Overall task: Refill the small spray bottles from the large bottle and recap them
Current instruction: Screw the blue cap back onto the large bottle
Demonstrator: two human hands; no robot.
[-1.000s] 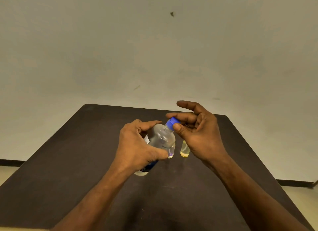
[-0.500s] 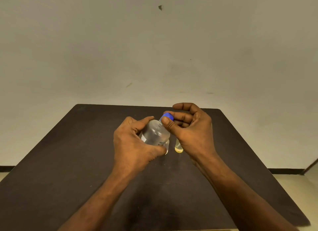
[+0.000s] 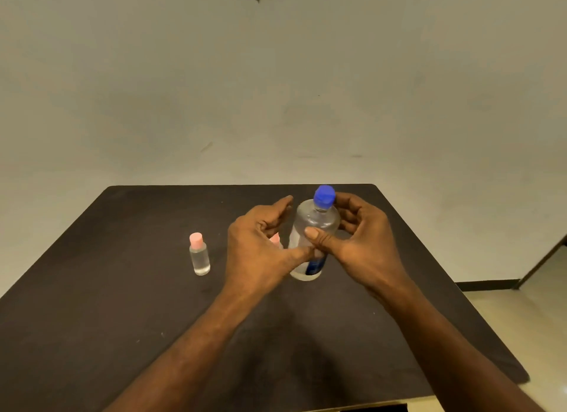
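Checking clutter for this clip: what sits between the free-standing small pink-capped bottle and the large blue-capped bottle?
In the head view, the left hand and a second pink cap peeking behind it lie between the small pink-capped clear bottle and the large blue-capped clear bottle.

The large bottle (image 3: 313, 227) looks like clear, glossy plastic with a smooth blue plastic cap (image 3: 324, 194). The small bottle (image 3: 199, 257) is clear, shiny plastic under a matt pink cap (image 3: 196, 239). The table (image 3: 122, 289) is dark, matt and lightly speckled.
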